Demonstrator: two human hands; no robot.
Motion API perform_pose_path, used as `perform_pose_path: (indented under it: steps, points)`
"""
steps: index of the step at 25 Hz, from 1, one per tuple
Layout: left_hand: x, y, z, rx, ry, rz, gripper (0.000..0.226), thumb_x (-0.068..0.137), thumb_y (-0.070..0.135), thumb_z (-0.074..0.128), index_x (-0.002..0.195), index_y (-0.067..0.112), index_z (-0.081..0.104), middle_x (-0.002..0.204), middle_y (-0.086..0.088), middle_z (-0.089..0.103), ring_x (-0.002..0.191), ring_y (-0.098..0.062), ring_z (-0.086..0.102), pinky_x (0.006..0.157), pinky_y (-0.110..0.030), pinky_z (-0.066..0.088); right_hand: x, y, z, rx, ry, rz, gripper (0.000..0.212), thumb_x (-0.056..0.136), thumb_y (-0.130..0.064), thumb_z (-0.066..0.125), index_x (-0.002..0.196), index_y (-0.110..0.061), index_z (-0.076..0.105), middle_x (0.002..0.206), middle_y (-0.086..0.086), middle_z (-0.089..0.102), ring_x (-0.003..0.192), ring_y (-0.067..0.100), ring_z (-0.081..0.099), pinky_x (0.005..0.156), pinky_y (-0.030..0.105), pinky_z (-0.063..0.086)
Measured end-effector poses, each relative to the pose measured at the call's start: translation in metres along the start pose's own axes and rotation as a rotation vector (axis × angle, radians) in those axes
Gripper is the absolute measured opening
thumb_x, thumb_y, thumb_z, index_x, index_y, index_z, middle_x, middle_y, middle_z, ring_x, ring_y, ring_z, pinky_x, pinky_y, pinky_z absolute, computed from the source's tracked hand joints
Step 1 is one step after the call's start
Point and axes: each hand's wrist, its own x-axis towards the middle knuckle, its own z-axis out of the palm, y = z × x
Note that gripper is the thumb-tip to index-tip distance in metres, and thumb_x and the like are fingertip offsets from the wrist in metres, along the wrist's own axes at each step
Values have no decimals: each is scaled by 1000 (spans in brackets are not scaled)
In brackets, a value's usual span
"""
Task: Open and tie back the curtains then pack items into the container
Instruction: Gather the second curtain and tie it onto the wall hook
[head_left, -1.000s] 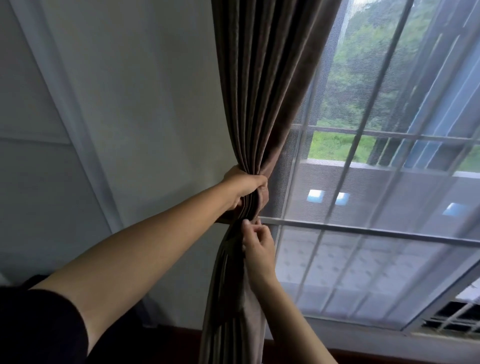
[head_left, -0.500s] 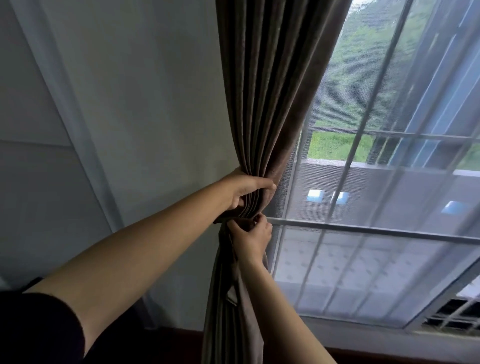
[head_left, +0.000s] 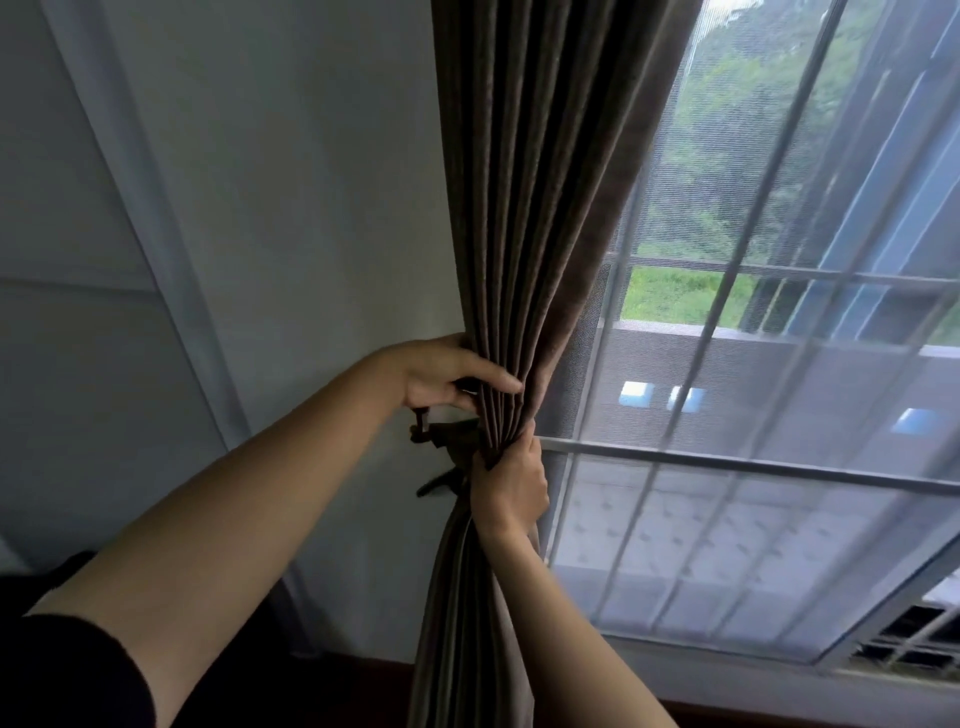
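By the window (head_left: 727, 364), left hand (head_left: 441, 374) pinches the soft, heavy curtain (head_left: 530, 208), right hand (head_left: 511, 483) grips the gathered waist, the best hold.

head view | faces forward, tilted upward | close to window (head_left: 753, 364)

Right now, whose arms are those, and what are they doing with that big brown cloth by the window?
Those arms belong to a person wearing a camera on their head, so you see what they see. There is only one picture, looking forward at the hands. The brown cloth is a pleated brown fabric curtain, bunched together beside the white-framed window. The left hand grips the gathered folds from the wall side. The right hand, just below, holds the bundle where a dark fabric tie-back band wraps it. That band leads to a small dark hook on the pale wall.
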Motion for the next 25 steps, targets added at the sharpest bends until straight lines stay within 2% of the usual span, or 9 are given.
perform_pose_path:
  steps: [3,5,7,9,13,16,20,22,25]
  points:
    - [-8,-45,-27,-375,101,102,58,69,-20,39,111,15,59,112,-5,66,106,-25,63,87,-40,52,-5,3,-6,-27,-26,-58,67,84,-25,54,145,-23,25,128,6,53,106,34,57,76,40,46]
    - [-10,-86,-29,-130,341,99,61,77,-23,34,108,23,60,124,-6,61,109,-22,59,83,-34,47,-6,5,-8,-41,-52,-78,68,85,-25,53,146,-23,24,130,6,51,107,34,56,78,40,46]
    - [-11,-118,-19,149,331,114,52,84,-17,43,105,27,62,115,-3,66,102,-12,61,82,-24,45,-6,6,-12,-49,-79,-80,69,84,-27,54,146,-26,24,129,4,53,107,33,57,79,40,46]
    - [-7,-136,-8,221,250,187,41,87,-6,56,114,24,62,110,3,67,102,-7,64,86,-19,48,-6,6,-18,-24,-124,-82,70,79,-32,58,142,-29,28,124,1,56,107,31,58,82,40,49]
    - [2,-141,8,272,398,270,36,86,-3,59,118,13,59,104,13,62,96,-2,61,76,-8,49,-2,-6,-33,73,-193,-121,62,66,-52,68,119,-32,42,109,-2,64,103,24,60,85,38,50]
    - [4,-138,12,375,450,264,31,86,1,61,116,12,59,94,17,59,87,2,57,73,-4,47,12,-22,-42,16,-203,-85,71,66,-62,66,124,-32,37,103,0,66,98,26,62,82,38,52]
    - [-3,-127,-10,705,383,251,21,80,23,64,101,23,64,72,13,55,68,-1,53,65,-17,41,19,-25,-47,-125,-133,-101,56,79,-46,56,130,-31,38,102,7,66,96,34,61,79,41,51]
    - [-8,-119,-22,793,324,239,13,77,16,70,87,20,61,67,7,48,62,-3,47,58,-19,36,19,-21,-48,-90,-79,-162,48,81,-34,56,127,-25,44,103,8,65,96,35,60,76,42,51]
    - [-12,-107,-35,840,252,299,28,73,10,75,65,26,53,74,9,47,69,-1,48,67,-22,40,18,-19,-47,-57,-46,-232,48,82,-24,57,128,-17,45,105,12,64,95,37,60,75,42,50]
